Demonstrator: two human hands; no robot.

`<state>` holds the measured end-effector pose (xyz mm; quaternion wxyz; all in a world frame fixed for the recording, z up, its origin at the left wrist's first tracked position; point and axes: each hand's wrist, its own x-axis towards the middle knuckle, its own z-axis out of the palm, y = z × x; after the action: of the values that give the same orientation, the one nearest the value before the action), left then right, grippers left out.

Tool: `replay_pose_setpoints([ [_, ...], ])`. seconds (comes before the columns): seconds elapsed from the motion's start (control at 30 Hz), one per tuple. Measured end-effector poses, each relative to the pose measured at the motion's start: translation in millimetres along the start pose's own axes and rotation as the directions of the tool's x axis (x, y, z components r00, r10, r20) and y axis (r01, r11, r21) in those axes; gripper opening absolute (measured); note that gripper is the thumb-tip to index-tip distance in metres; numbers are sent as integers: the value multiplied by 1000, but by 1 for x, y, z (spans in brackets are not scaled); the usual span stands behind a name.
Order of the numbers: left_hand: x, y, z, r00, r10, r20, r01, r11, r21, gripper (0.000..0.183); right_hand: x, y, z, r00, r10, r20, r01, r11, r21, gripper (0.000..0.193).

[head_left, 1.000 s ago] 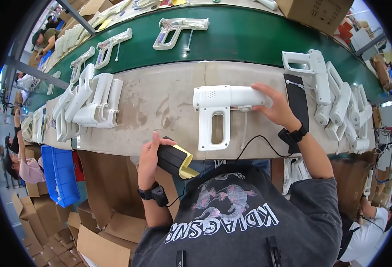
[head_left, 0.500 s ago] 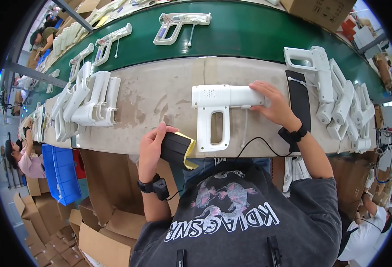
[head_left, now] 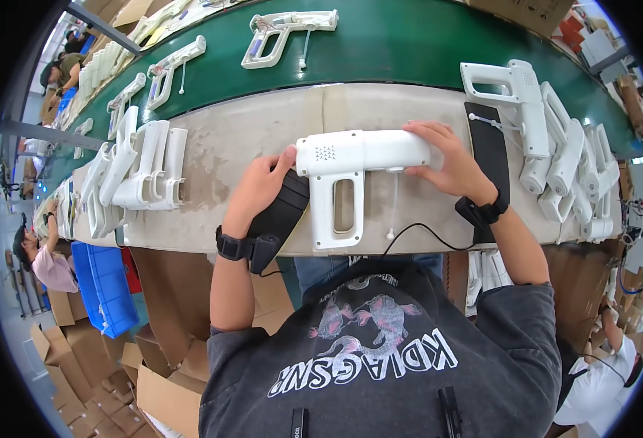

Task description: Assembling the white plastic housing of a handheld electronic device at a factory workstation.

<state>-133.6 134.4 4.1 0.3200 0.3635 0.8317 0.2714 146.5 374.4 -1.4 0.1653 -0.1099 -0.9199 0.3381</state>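
Observation:
A white gun-shaped plastic housing (head_left: 350,171) lies flat on the pale workbench (head_left: 241,139), its loop handle pointing toward me. My right hand (head_left: 445,157) grips its barrel end from the right. My left hand (head_left: 259,186) holds a black hand-held device (head_left: 281,215) against the housing's left end; a thin cord trails from that device below the bench edge. A black wristband sits on each wrist.
Stacks of white housings lie at the bench's left (head_left: 135,171) and right (head_left: 555,146). A black pad (head_left: 491,146) lies right of my hand. More housings ride the green conveyor belt (head_left: 402,51) behind. Cardboard boxes (head_left: 168,379) and a blue crate (head_left: 102,281) sit below; other people work nearby.
My left hand has come up from below the bench edge with the black device and now presses it to the housing's left end. The right hand stayed on the barrel.

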Motion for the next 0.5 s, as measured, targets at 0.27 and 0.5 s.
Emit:
replay_pose_setpoints([
  [0.27, 9, -3, -1, 997, 63, 37, -60, 994, -86, 78, -4, 9, -7, 1000, -28, -6, 28, 999, -23, 69],
  [0.5, -1, 16, 7, 995, 68, -71, -56, 986, 158, 69, -7, 26, 10, 1000, -9, -9, 8, 1000, -30, 70],
])
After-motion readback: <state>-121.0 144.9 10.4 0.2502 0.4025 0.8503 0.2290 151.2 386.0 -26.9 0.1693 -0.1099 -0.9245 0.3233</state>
